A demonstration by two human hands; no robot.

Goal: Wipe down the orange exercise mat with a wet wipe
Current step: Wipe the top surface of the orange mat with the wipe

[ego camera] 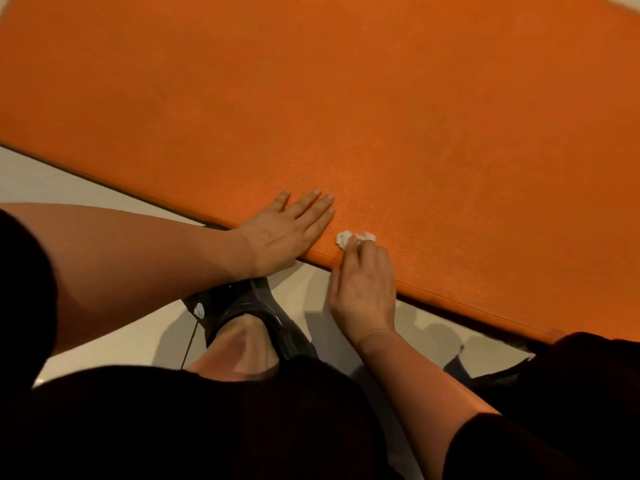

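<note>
The orange exercise mat (381,98) fills the upper part of the head view and runs slantwise from upper left to lower right, its far edge and both ends cut off by the frame, so its full outline cannot be seen. Its near edge lies on a pale floor (52,174), with a dark line of shadow beneath it. The left hand (287,230) lies flat on the mat just inside that near edge, fingers straight and close together, palm down, holding nothing. Just beside it, the right hand (363,289) reaches over the edge with fingers curled down onto a small, crumpled white wet wipe (353,239), pressing it to the mat's surface; only the front of the wipe peeks out past the fingertips, the rest being covered by the hand, so its size and shape are hard to make out. The right fingertips themselves are hidden against the wipe. Below the hands, a foot in a dark sandal (249,313) rests on the floor, partly covered by the left forearm and by a bent knee. A thin dark cord (190,341) hangs near the sandal, its ends out of sight. Black clothing (173,427) fills the bottom of the frame and hides the floor there, and dark shapes at the lower right are too dim to identify.
</note>
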